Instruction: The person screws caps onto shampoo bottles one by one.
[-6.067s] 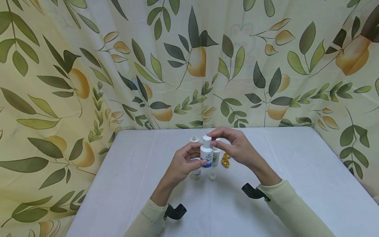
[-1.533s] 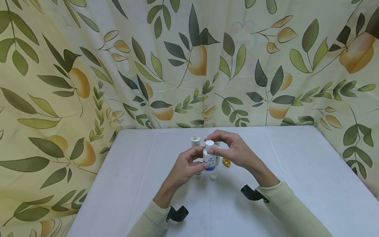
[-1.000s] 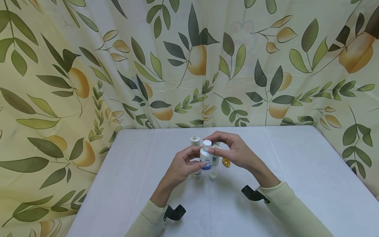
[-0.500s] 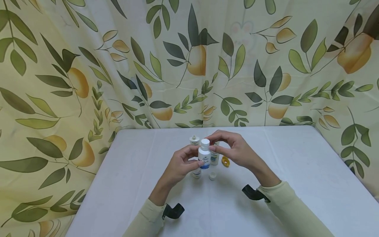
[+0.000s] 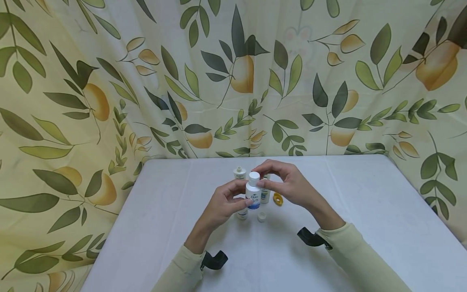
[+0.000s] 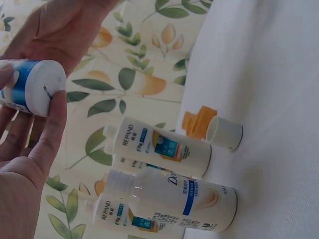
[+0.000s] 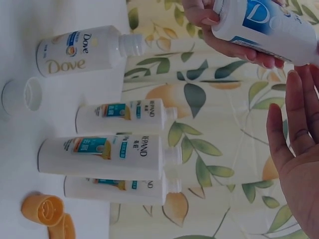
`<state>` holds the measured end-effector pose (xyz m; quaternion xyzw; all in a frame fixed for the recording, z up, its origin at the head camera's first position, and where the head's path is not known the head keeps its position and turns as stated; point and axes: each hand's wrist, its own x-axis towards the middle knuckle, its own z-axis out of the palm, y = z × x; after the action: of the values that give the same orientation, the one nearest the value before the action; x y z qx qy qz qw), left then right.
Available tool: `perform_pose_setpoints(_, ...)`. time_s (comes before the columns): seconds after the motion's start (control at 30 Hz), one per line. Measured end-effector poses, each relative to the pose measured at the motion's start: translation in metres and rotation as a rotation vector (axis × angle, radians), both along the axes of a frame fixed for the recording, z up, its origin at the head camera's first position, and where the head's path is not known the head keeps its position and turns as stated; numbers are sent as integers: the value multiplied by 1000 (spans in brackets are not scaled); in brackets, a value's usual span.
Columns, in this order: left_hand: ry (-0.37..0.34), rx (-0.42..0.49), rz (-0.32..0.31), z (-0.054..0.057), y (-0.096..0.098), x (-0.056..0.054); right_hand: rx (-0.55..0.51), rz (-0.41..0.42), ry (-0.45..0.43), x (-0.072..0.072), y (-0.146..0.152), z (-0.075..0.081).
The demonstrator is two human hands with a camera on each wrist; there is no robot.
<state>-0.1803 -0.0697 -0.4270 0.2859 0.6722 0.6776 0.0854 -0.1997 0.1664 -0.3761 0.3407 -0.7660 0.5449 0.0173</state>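
Observation:
My left hand (image 5: 223, 205) grips a small white and blue Dove bottle (image 5: 253, 196), held upright above the table. My right hand (image 5: 293, 184) comes in from the other side and pinches the bottle's white cap (image 5: 254, 177) between thumb and fingers. In the left wrist view the bottle's base (image 6: 50, 87) faces the camera. The right wrist view shows its blue label (image 7: 266, 17), while the cap end runs out of frame there. Below stands a second Dove bottle (image 7: 82, 52) with a bare threaded neck, and a loose white cap (image 5: 262, 217) lies near it.
Three uncapped white REPAND bottles (image 7: 102, 155) stand close together behind the hands, partly hidden in the head view. Orange-yellow flip caps (image 7: 42, 209) lie to their right. The white-covered table (image 5: 146, 227) meets a leaf-and-fruit patterned curtain (image 5: 204, 81) at its back edge.
The Dove bottle and both hands shift slightly left, then a touch back right; the right hand stays at the cap. One orange-yellow cap seen earliest is now hidden behind the right hand.

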Motion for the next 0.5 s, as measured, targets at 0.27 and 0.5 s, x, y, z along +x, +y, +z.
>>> perform_pose_setpoints(0.27,30,11,-4,0,3,1,-5,13,-11,1,-2,2)
perform_pose_setpoints(0.5,58,21,-2,0,4,2,-18,26,-7,2,-5,5)
